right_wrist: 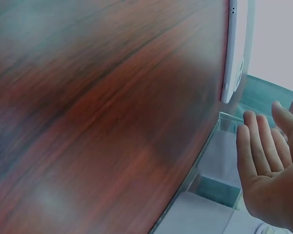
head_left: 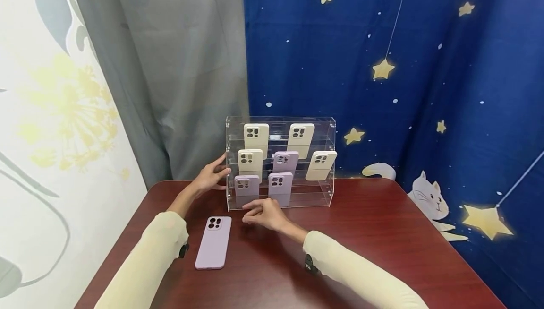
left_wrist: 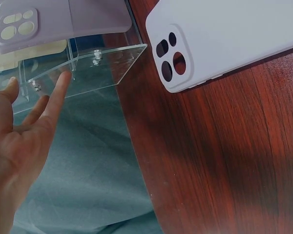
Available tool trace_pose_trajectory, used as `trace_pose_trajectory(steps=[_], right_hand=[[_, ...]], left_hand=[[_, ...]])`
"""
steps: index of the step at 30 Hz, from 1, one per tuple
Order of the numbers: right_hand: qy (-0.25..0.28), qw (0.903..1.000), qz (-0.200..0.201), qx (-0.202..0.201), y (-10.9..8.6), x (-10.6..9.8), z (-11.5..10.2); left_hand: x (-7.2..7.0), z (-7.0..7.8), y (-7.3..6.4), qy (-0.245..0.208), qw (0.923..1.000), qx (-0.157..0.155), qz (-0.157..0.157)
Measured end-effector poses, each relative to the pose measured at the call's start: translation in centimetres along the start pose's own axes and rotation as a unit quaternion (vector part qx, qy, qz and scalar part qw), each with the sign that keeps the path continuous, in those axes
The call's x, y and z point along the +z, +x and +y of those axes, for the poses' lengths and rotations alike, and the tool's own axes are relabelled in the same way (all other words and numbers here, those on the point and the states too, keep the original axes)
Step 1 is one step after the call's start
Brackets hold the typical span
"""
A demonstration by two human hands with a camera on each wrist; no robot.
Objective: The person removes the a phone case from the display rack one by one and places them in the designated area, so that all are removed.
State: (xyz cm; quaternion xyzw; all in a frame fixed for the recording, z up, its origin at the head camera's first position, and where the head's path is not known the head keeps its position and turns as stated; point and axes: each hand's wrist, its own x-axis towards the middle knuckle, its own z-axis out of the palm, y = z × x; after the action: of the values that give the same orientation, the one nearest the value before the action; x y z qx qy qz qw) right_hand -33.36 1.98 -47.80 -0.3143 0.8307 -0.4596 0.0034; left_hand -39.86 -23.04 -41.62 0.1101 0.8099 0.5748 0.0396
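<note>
A clear acrylic tiered stand (head_left: 310, 199) on the table carries several phone cases, cream ones such as the upper-left case (head_left: 256, 134) and lavender ones such as the bottom-row case (head_left: 280, 188). My left hand (head_left: 209, 176) reaches to its left side panel; in the left wrist view, the fingers (left_wrist: 62, 85) are spread right at that panel. In front of the bottom tier, my right hand (head_left: 267, 214) hovers with relaxed fingers and nothing in them. Flat on the table between my forearms lies a lavender phone case (head_left: 214, 243), its camera cutouts toward the stand.
The dark red wooden table (head_left: 374, 252) ends at a grey curtain (head_left: 191, 63) and a blue star-patterned curtain (head_left: 340, 63) behind the stand. A pale patterned surface (head_left: 51, 158) runs along the left side.
</note>
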Motion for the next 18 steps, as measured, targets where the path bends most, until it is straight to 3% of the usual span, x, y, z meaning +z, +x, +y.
trace_pose_trajectory(steps=[18], right_hand=[[-0.036,0.9989,0.028,0.004,-1.3,-4.4,-0.1]], left_hand=[[0.0,-0.3,0.2,-0.013,0.9999,0.005,-0.001]])
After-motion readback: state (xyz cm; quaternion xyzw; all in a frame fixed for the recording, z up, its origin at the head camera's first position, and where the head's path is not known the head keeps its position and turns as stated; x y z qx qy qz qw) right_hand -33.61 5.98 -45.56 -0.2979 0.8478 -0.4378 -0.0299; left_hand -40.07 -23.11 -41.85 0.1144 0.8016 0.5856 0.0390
